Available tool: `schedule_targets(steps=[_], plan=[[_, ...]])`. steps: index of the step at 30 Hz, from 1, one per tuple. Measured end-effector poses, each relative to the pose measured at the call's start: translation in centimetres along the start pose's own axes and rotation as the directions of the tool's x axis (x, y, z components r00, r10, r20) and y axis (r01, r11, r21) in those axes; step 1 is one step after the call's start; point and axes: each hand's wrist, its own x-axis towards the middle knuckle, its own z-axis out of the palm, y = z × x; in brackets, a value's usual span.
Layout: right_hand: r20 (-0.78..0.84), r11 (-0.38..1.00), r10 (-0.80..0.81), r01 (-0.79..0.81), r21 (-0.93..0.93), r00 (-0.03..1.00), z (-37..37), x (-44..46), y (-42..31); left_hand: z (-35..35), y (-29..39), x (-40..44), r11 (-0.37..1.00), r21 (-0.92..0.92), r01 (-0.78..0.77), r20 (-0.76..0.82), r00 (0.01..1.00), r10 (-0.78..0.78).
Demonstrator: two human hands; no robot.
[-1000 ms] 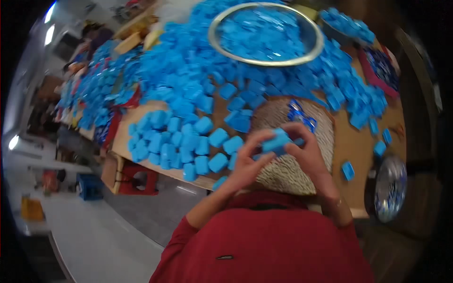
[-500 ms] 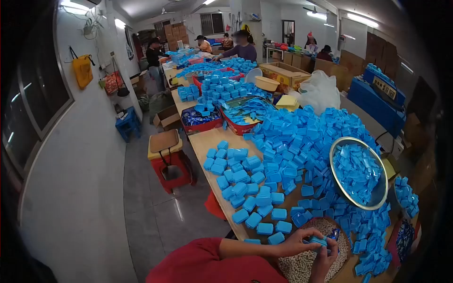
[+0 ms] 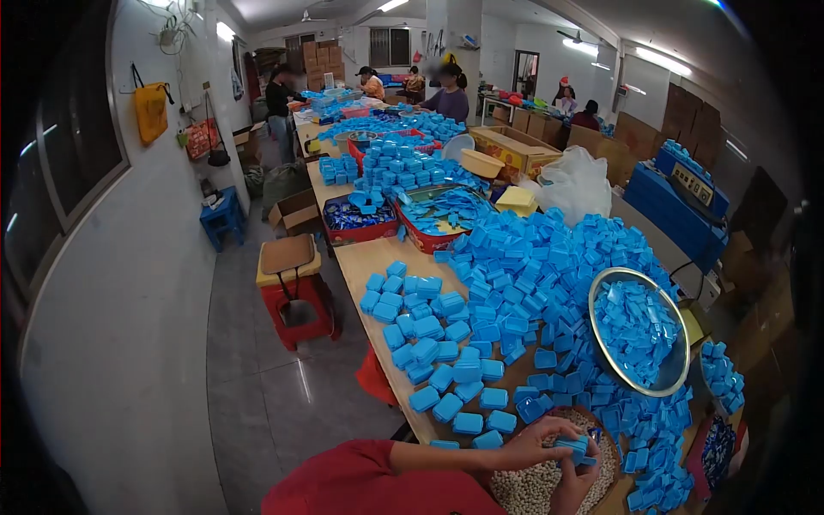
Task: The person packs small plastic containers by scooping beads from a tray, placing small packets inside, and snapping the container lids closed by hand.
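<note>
My left hand and my right hand are closed together on a small blue plastic box, fingers pressing it from both sides. Below them is a round container of small whitish beads, with a bit of dark blue shiny wrapping showing just past my fingers. Closed blue boxes lie on the wooden table to the left of my hands. A large heap of open blue box parts spreads beyond them.
A metal bowl of flat blue pieces rests tilted on the heap at right. Red tins with dark blue packets and blue pieces stand farther up the table. A red stool stands left. Several people work at the back, one in purple.
The view has shifted a little, so the table appears slightly lower and farther left. Both hands keep hold of the blue box, with the fingers drawn closer around it.
</note>
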Motion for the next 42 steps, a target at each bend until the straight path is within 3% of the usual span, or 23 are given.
schedule_targets(steps=[1,2,5,9,10,16,20,21,25,28,31,35,40,42], plan=[[-0.009,1.0,-0.004,0.004,-0.003,1.0,-0.1,0.0,0.0,-0.7,1.3,0.6,0.939,0.304,-0.16,0.02,0.987,0.161],[-0.018,1.0,-0.006,0.006,-0.009,1.0,-0.2,0.0,0.0,-0.8,2.9,0.7,0.924,0.334,-0.187,0.012,0.981,0.194],[-0.037,1.0,-0.006,0.005,-0.03,0.999,-0.2,-0.3,0.2,-0.1,2.2,0.9,0.975,0.222,0.028,0.24,0.967,-0.082],[-0.055,0.998,-0.015,0.012,-0.061,0.998,0.0,-0.6,0.3,-0.1,3.3,1.8,0.998,0.069,0.003,0.27,0.963,-0.022],[-0.061,0.998,-0.02,0.016,-0.068,0.998,0.0,-0.5,0.3,0.4,3.4,1.6,1.0,0.001,0.027,0.215,0.976,-0.027],[-0.078,0.991,-0.075,0.066,-0.118,0.994,0.6,-1.2,0.5,1.5,3.9,0.3,0.997,0.067,0.045,-0.021,0.999,-0.043],[-0.098,0.982,-0.12,0.104,-0.156,0.988,0.8,-2.1,0.5,1.0,3.6,0.9,0.994,0.1,0.04,0.0,0.999,-0.041],[-0.111,0.981,-0.127,0.108,-0.163,0.986,0.8,-2.4,0.5,1.0,3.6,1.1,0.997,0.037,0.075,0.001,0.997,-0.075],[-0.126,0.984,-0.058,0.036,-0.175,0.99,0.5,-2.1,-0.1,-0.2,5.1,1.2,0.97,0.216,0.109,0.112,0.984,-0.135],[-0.117,0.971,-0.12,0.091,-0.222,0.986,-0.2,-1.9,0.6,-0.5,6.3,1.1,0.95,0.31,0.028,0.125,0.99,-0.07],[-0.122,0.959,-0.183,0.15,-0.242,0.975,-0.3,-2.3,0.3,-0.3,5.9,1.2,0.971,0.239,-0.031,0.144,0.99,-0.004],[-0.051,0.925,-0.265,0.239,-0.294,0.963,0.4,-1.6,-0.5,0.0,5.4,1.6,0.994,0.107,0.012,0.106,0.994,-0.023],[0.127,0.847,-0.187,0.225,-0.481,0.974,-1.5,-1.1,-2.0,-1.3,5.3,2.1,0.993,0.1,0.066,0.038,0.997,-0.07],[0.157,0.827,-0.149,0.21,-0.521,0.976,-2.5,-1.6,-2.3,-1.7,5.3,2.0,0.985,0.167,-0.051,0.079,0.996,0.039]])
